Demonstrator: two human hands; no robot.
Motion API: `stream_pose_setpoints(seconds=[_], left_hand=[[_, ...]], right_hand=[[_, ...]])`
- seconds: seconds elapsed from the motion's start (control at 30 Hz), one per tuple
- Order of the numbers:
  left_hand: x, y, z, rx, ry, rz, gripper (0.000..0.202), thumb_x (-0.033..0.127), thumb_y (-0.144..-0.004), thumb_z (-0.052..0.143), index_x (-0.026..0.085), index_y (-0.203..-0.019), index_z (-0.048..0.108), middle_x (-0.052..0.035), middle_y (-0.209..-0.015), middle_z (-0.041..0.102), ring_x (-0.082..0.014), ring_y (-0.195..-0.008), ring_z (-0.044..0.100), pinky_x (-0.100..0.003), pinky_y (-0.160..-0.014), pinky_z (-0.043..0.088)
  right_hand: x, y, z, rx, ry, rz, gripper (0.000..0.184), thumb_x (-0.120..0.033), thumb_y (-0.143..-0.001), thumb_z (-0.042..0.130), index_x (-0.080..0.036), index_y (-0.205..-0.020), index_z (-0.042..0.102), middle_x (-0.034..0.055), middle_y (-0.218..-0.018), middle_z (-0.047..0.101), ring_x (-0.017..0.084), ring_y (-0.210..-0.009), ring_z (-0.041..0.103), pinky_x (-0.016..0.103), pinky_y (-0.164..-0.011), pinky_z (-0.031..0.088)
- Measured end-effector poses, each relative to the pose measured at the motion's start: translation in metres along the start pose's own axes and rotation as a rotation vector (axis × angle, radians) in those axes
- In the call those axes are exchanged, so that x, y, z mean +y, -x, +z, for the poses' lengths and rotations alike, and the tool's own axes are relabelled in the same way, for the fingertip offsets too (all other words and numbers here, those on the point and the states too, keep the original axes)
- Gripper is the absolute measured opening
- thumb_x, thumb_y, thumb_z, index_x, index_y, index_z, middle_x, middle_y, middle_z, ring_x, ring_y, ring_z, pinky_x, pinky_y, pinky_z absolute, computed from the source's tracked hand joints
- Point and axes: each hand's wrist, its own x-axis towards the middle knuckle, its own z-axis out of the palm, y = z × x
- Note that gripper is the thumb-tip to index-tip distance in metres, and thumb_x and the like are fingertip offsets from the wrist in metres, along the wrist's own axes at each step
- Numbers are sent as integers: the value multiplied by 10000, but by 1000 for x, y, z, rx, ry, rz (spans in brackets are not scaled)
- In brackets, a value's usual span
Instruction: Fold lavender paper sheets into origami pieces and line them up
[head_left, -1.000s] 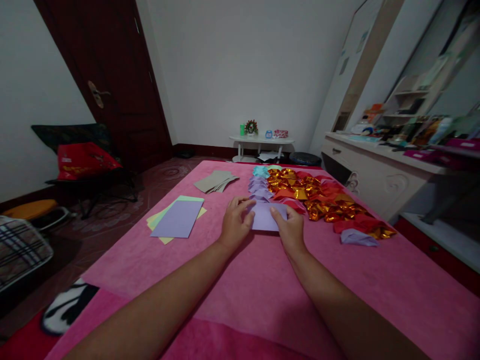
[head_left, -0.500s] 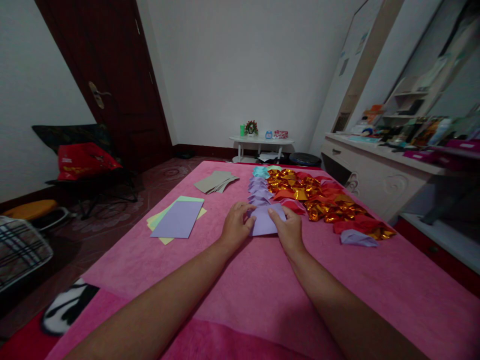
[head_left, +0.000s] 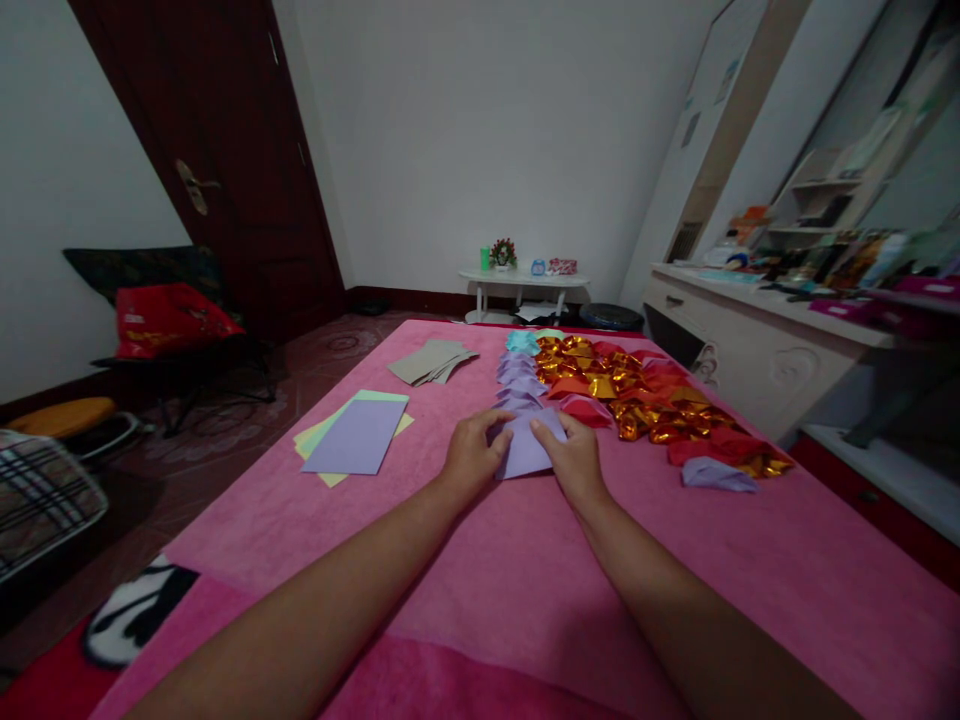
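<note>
left hand (head_left: 472, 455): pinched on left edge of lilac paper (head_left: 525, 452) | right hand (head_left: 574, 458): clamped on its right edge | paper: mid pink blanket (head_left: 675, 560) (between both thumbs) | flat sheets (head_left: 356, 437): 9 o'clock of it | folded lilac pieces (head_left: 517, 378): 12 o'clock | foil pieces (head_left: 637, 395): 2 o'clock

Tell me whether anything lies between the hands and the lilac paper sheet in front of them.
Nothing visible does. The left hand and right hand pinch the lilac paper sheet at its sides, on the pink cloth.
</note>
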Motion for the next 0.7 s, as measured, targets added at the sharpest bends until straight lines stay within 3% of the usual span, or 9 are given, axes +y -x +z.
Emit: stream_pose_setpoints(seconds=[0.23,0.47,0.7], left_hand=[[2,-1,-1,-35,58,-13,235,130,-771,553,173,-958,689,-35,-935,712,-169,-843,647,-280,-793,495],[5,2,-2,-178,188,-59,274,265,-803,559,156,-1013,698,-42,-939,711,-198,-832,646,-276,-745,493],[6,1,-1,-178,191,-59,278,276,-808,547,140,-990,706,-46,-895,710,-183,-789,633,-257,-713,476]], right_hand=[[-3,1,1,-19,-9,30,372,-465,-689,610,-139,-845,696,30,-681,667,174,-582,570,244,-487,427],[-1,1,2,-37,3,50,326,-443,-675,627,-156,-807,706,6,-620,641,164,-557,548,240,-482,409],[1,1,2,-35,6,58,319,-432,-670,627,-153,-804,707,9,-623,645,174,-573,556,254,-505,416]])
